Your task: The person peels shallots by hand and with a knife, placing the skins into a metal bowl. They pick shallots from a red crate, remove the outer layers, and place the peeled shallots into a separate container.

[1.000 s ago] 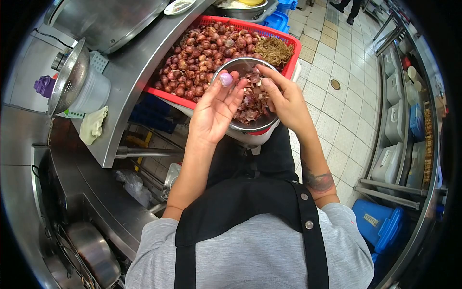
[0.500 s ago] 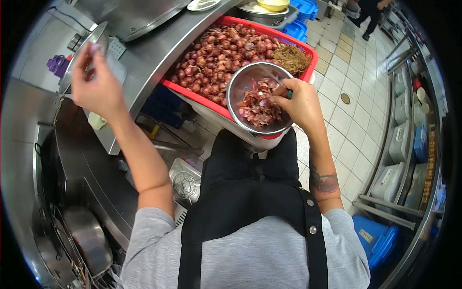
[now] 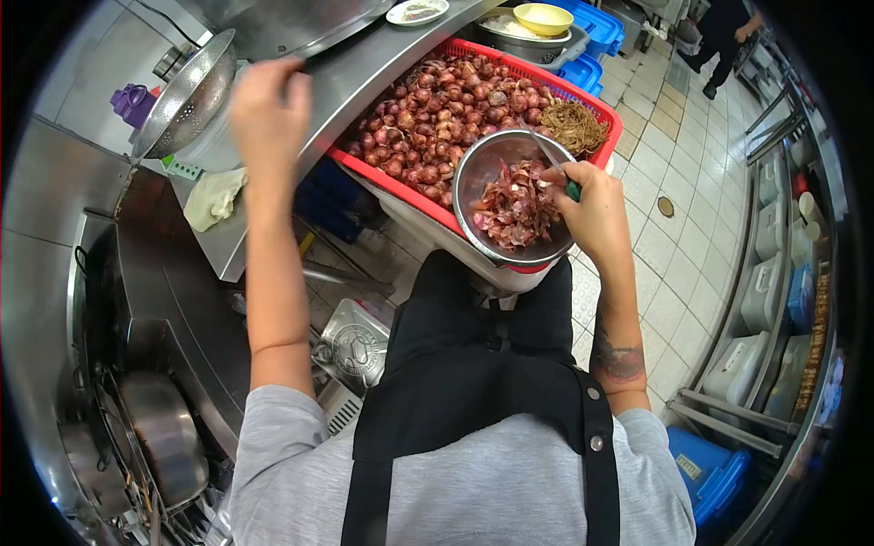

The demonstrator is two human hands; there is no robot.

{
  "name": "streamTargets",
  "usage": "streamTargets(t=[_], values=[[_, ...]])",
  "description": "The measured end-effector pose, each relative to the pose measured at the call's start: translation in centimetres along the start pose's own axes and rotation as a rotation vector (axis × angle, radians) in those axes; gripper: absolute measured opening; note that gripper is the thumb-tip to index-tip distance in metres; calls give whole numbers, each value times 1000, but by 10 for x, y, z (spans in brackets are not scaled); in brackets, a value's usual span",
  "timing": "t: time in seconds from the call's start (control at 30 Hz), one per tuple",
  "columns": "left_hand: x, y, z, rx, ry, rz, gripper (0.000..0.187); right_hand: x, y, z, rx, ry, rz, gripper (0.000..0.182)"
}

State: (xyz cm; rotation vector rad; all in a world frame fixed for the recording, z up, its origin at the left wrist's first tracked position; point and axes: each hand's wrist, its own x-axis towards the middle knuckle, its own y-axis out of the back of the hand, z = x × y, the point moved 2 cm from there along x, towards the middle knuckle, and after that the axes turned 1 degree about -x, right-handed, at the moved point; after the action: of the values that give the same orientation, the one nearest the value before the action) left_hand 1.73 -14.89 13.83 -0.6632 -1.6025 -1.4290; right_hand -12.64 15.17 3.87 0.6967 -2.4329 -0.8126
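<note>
My right hand [image 3: 596,205] is closed round a small knife [image 3: 549,150] with a green handle, its blade pointing up and away over the bowl's rim. Beneath it, a steel bowl [image 3: 472,214] of reddish, papery onion skins [image 3: 519,209] rests at the near edge of a red basket [image 3: 421,202]. Small red onions [image 3: 446,105] fill that basket. My left hand [image 3: 270,114], slightly blurred, is raised over the steel counter's edge, right of a perforated colander [image 3: 187,96]. Its thumb stands apart from the fingers, and nothing shows in it.
The steel counter [image 3: 364,77] runs along the left, with a pale cloth [image 3: 216,200] and a small white dish [image 3: 417,11] on it. Dry brown roots [image 3: 574,127] lie in the basket's far corner. Shelves with tubs [image 3: 760,287] stand right. Another person [image 3: 719,41] is in the background.
My left hand has moved right, away from the colander; the small purplish piece at its fingertips no longer shows. My right hand stays at the bowl with the knife. The view has shifted slightly.
</note>
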Motion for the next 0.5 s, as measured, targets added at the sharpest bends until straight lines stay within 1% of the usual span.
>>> streamTargets(t=[0.03,0.1,0.17,0.2,0.23,0.27,0.3,0.37,0.4,0.5], values=[[-14,-18,9,-89,68,-134,21,-1,0,-1,23,23,6,20],[-45,-54,17,3,244,-623,22,-3,-2,0,68,66,21,19],[-75,-79,25,-23,334,-810,24,-3,-3,0,109,79,58,20],[-89,-91,26,55,312,-847,24,-3,-3,-1,130,86,76,20],[-100,-101,25,134,287,-882,25,-3,-3,-1,172,34,52,21],[-107,-109,23,152,305,-849,21,-3,-1,-3,213,-20,31,22],[-109,-111,21,107,307,-807,20,-5,1,-5,254,-76,9,23],[-111,-111,16,21,316,-724,20,-6,5,-12,264,-120,-22,22],[-106,-103,22,-106,379,-671,18,-7,6,-13,270,-140,-38,21],[-103,-98,27,-773,668,-532,16,-5,2,-5,31,53,10,24]])
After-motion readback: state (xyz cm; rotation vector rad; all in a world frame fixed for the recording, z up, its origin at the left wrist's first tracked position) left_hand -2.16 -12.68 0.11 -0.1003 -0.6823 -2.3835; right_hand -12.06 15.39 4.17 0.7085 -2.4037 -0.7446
